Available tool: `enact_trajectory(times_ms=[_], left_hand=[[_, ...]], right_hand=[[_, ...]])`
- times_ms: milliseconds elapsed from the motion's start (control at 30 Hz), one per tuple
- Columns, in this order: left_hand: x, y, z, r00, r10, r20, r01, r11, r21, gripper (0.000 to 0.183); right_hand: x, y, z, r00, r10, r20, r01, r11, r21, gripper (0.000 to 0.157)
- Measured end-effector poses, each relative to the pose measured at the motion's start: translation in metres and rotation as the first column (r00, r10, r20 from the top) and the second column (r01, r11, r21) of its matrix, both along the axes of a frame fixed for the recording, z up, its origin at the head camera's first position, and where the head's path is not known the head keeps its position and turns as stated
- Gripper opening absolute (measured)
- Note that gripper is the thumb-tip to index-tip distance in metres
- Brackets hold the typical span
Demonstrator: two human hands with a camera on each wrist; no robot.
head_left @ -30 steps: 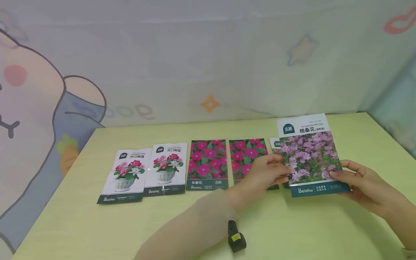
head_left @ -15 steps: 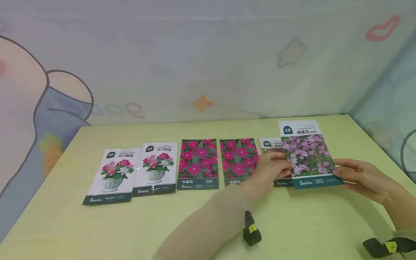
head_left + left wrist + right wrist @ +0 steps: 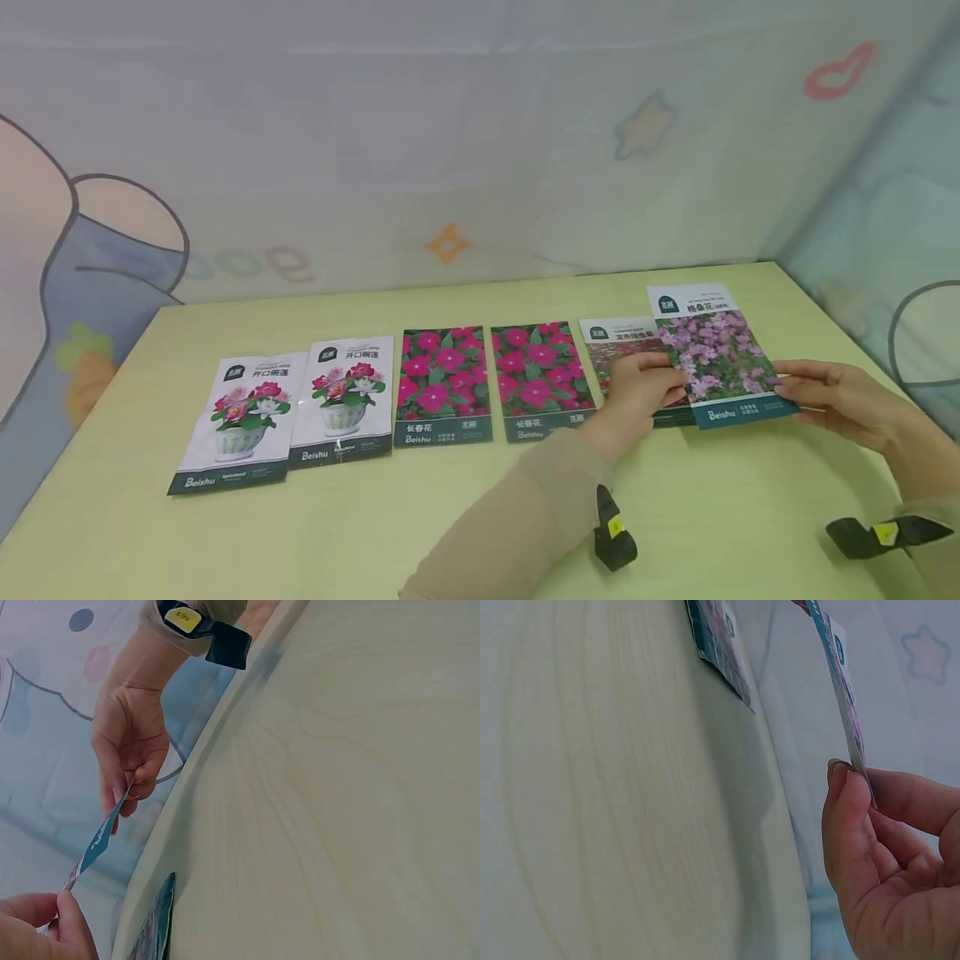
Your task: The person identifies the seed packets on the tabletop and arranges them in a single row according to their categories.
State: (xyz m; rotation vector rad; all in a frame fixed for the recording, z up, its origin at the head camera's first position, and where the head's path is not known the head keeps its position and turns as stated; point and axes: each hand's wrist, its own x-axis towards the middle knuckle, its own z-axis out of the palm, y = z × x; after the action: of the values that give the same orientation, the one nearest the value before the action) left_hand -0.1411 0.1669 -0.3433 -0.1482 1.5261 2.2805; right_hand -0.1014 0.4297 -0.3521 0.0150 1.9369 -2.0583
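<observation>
A seed packet (image 3: 716, 354) printed with pale purple flowers is held tilted at the right of the head view. My left hand (image 3: 636, 393) pinches its left edge between thumb and fingers. At the lower right edge, my right hand (image 3: 851, 404) pinches it too. Both wrist views show the thin packet (image 3: 844, 690) edge-on, raised above the tabletop. Partly hidden behind my left hand and the held packet lies another packet (image 3: 618, 333) with red flowers. To its left are two packets of magenta flowers (image 3: 442, 375) and two white packets with potted lotus flowers (image 3: 341, 400).
The packets lie in a row across the pale yellow-green table (image 3: 315, 542). A printed cloth (image 3: 360, 150) hangs behind and beside it. In the head view a black wrist camera (image 3: 615, 533) sits by my left sleeve, another (image 3: 862, 536) by my right.
The held packet has gone lower and farther back toward the row, both hands still pinching it. More of the red-flower packet shows. The head view has shifted right.
</observation>
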Motion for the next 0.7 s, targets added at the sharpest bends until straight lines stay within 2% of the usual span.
enact_trajectory(times_ms=[133,267,367,567,700], left_hand=[[-0.002,0.008,-0.004,1.000,0.027,-0.011,-0.027,1.000,-0.005,0.024],[0.001,0.013,-0.012,0.998,0.054,-0.020,-0.054,0.998,-0.016,0.023],[0.003,0.018,-0.014,0.997,0.074,-0.021,-0.074,0.997,-0.029,0.023],[-0.003,0.033,-0.007,0.993,0.083,-0.085,-0.082,0.997,0.005,0.026],[-0.006,0.035,-0.007,0.992,0.107,-0.072,-0.108,0.994,-0.011,0.025]], right_hand=[[-0.002,0.008,-0.004,0.999,0.038,-0.007,-0.039,0.996,-0.080,0.041],[-0.001,0.012,-0.014,0.998,0.068,0.004,-0.068,0.994,-0.085,0.041],[-0.001,0.014,-0.017,0.999,0.041,0.029,-0.040,0.999,-0.033,0.039],[-0.006,0.023,-0.012,1.000,-0.015,0.011,0.015,1.000,-0.020,0.037],[-0.009,0.021,-0.014,1.000,-0.016,0.009,0.016,1.000,-0.012,0.036]])
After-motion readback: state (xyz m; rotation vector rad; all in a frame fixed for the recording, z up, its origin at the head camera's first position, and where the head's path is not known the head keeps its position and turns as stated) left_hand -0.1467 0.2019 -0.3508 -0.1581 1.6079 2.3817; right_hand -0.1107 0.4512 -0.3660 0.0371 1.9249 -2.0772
